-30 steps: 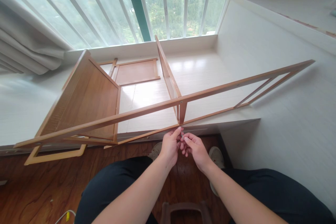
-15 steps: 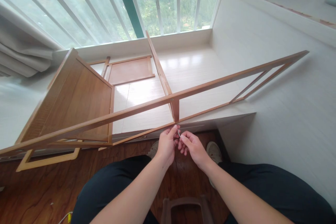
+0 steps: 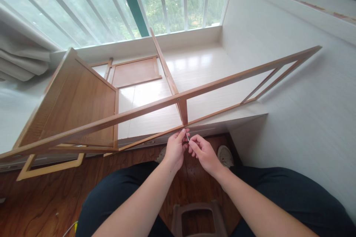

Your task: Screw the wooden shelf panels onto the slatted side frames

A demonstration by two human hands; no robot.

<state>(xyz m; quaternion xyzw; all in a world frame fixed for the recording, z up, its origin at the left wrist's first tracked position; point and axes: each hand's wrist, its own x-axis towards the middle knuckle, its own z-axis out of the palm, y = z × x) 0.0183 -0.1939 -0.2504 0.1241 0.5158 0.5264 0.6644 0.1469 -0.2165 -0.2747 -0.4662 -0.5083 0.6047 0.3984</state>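
Left hand [image 3: 175, 149]: fingers pinched at top of thin rod [image 3: 187, 136]. Right hand [image 3: 203, 152]: fingers pinch low end. Best line rod up under wood post [image 3: 183, 111].

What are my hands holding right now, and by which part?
A thin metal rod: your right hand pinches its lower end. Your left hand is at the upper end, but whether it grips there is unclear.
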